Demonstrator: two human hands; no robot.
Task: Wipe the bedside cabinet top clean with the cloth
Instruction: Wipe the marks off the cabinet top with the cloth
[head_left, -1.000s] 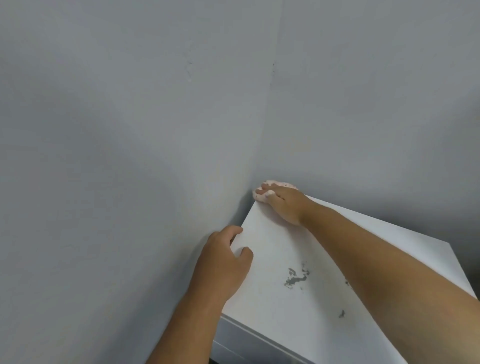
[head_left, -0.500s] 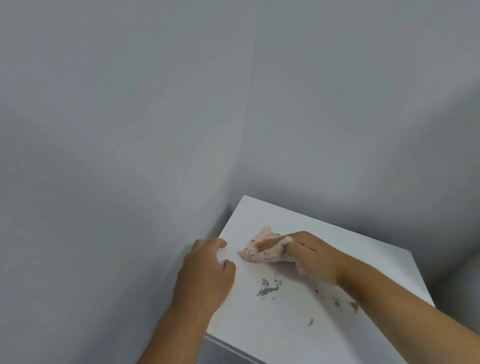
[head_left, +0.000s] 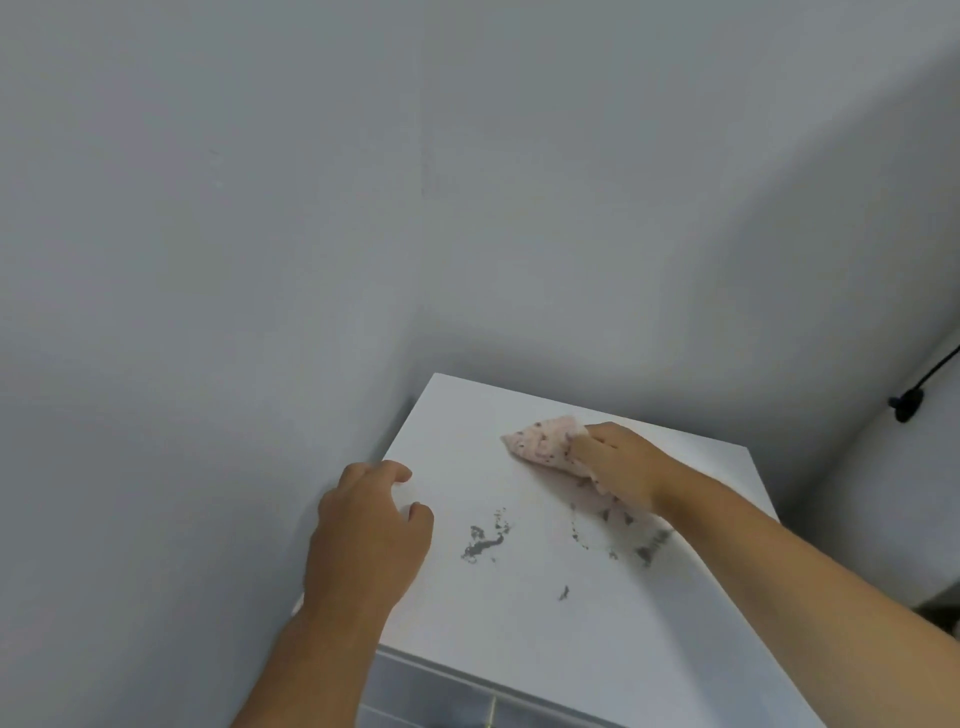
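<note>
1. Nearest the camera, the front edge of the white bedside cabinet top (head_left: 519, 623) was seen, with a grey drawer front (head_left: 431, 696) below it.
2. The left hand (head_left: 366, 540) was laid on the left edge of the top, its fingers loosely curled and empty, the thumb resting on the surface.
3. Dark grey smudges (head_left: 485, 540) were left mid-top, with more streaks (head_left: 644, 545) beside the right forearm.
4. Farther back, the pink speckled cloth (head_left: 540, 441) was pressed flat on the top by the right hand (head_left: 621, 465), its fingers closed over the bunched rear part, the free corner pointing left.
5. The cloth was judged light, soft and limp; it would probably be best held bunched under the palm, so that pressure is spread and folding is avoided.
6. Beyond, grey walls (head_left: 260, 208) met in a corner, and a black cable (head_left: 914, 395) hung at the right.
</note>
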